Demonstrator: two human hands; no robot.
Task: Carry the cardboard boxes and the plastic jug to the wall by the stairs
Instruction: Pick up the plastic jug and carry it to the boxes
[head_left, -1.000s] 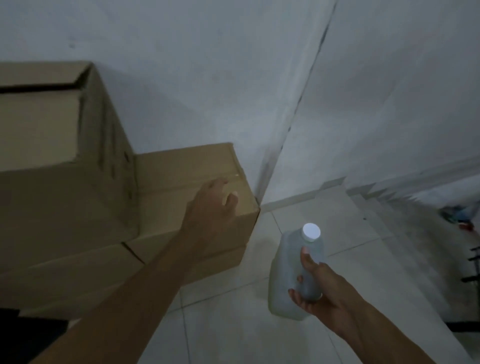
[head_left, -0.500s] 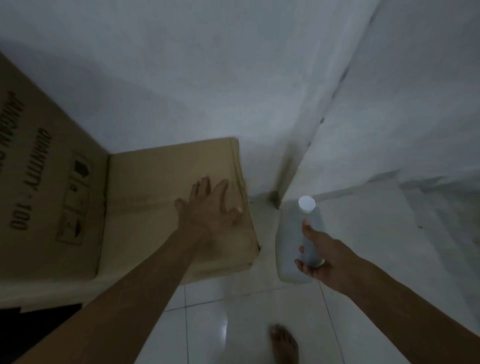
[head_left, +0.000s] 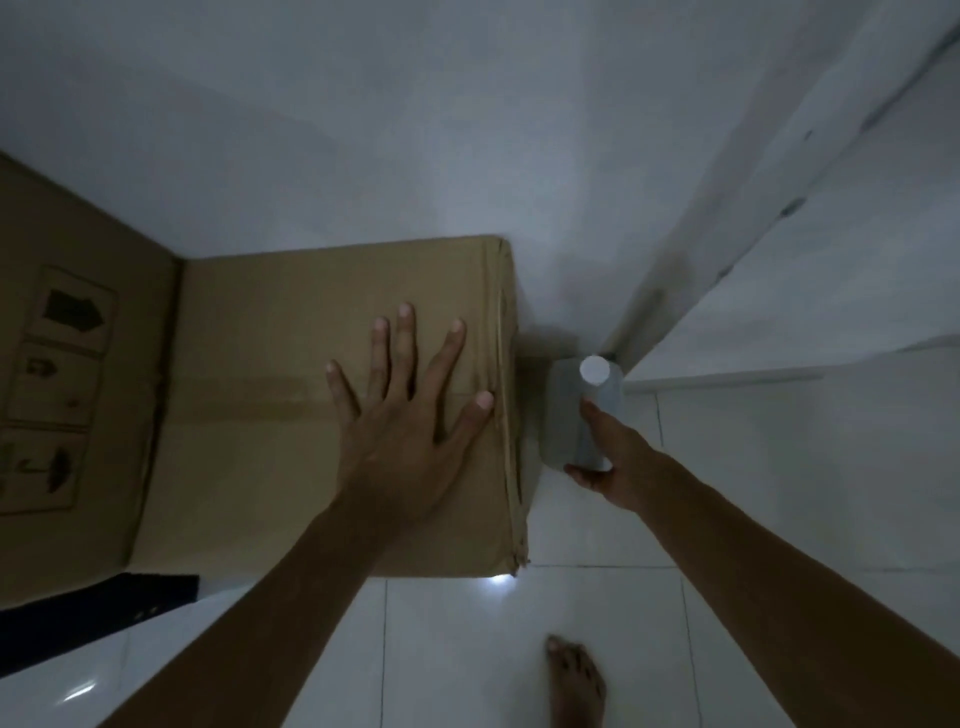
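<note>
Our left hand (head_left: 410, 436) lies flat, fingers spread, on the cardboard box (head_left: 332, 415); at its three o'clock, our right hand (head_left: 613, 457) grasps the plastic jug (head_left: 571, 415).

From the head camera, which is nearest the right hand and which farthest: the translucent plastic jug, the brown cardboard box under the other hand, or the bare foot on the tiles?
1. Translucent plastic jug: gripped by the right hand, by the wall corner.
2. Brown cardboard box: just left of the jug.
3. Bare foot: below, on the tiles.
</note>
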